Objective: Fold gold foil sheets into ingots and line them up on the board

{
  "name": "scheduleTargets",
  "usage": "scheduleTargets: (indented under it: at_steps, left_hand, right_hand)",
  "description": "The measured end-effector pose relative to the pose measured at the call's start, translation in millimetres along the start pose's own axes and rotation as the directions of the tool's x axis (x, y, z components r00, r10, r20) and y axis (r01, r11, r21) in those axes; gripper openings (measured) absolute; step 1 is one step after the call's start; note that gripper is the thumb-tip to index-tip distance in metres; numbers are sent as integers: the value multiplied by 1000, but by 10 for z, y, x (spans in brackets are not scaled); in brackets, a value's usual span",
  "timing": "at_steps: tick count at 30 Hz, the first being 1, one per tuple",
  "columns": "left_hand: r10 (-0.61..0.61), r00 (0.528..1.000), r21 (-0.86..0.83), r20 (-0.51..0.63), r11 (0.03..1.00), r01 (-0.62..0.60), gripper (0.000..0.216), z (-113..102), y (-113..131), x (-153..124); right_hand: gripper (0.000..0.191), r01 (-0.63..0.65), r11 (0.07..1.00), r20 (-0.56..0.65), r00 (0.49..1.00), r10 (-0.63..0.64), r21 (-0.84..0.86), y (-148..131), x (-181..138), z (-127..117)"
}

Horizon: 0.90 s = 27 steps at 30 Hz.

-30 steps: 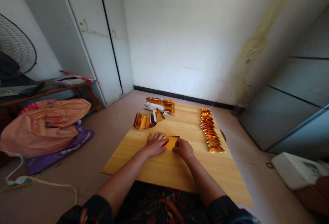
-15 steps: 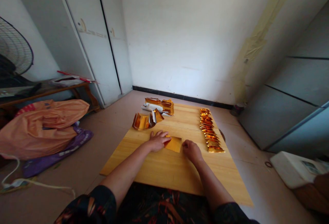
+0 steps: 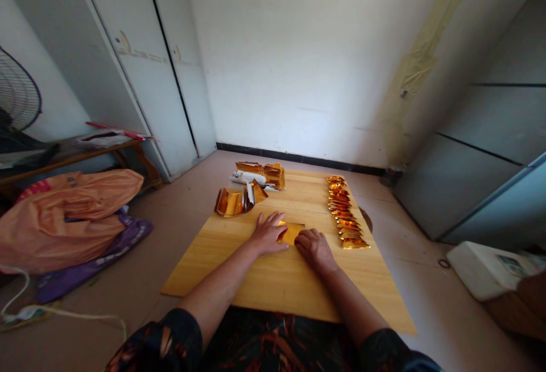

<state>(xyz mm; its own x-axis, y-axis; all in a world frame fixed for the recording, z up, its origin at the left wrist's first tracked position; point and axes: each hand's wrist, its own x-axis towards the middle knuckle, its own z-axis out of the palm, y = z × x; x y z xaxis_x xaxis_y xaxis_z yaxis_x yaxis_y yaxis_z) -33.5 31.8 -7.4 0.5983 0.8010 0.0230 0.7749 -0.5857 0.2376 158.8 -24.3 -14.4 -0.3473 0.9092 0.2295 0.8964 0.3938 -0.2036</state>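
Note:
A small sheet of gold foil paper [image 3: 292, 232] lies on the wooden board between my two hands. Flat on the sheet's left side, my left hand [image 3: 268, 235] has its fingers spread. My right hand [image 3: 315, 248] is closed, its curled fingers at the sheet's lower right edge and covering that corner. Further right runs a long row of folded gold foil pieces [image 3: 344, 213], overlapping one another. Beyond my left hand sits a curved stack of gold foil sheets [image 3: 232, 202].
Behind the curved stack are more gold sheets [image 3: 273, 176] and a white wrapper [image 3: 247, 177]. The wooden board [image 3: 256, 286] reaches close to my lap. Bags [image 3: 77, 207] lie on the floor at left, and a white box [image 3: 482, 272] stands at right.
My right hand has moved in from the right onto the sheet's lower edge. My left hand has shifted slightly right and nearer me, still spread. The view has tilted a little.

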Motion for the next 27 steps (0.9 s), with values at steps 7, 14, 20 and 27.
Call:
scheduleTargets:
  at_steps: [7,14,20,27]
  left_hand:
    - [72,981,53,-180,997,-64,38,79,29,-9]
    - [124,959,21,-253,992,-123,33,87,40,-62]
    - [144,962,-39,-233,987,-157,19,139,-13,-96]
    - [95,962,-53,-257,992,-112,10,195,-37,-64]
  right_hand:
    - [15,79,996,-28,997,-78,34,135,39,39]
    - [15,139,982,-22,990,-137,125,282,96,74]
    - [16,110,985,-51,993,-104,135,257,105,105]
    - [20,35,949,-8,999,-34,315,314,168,119]
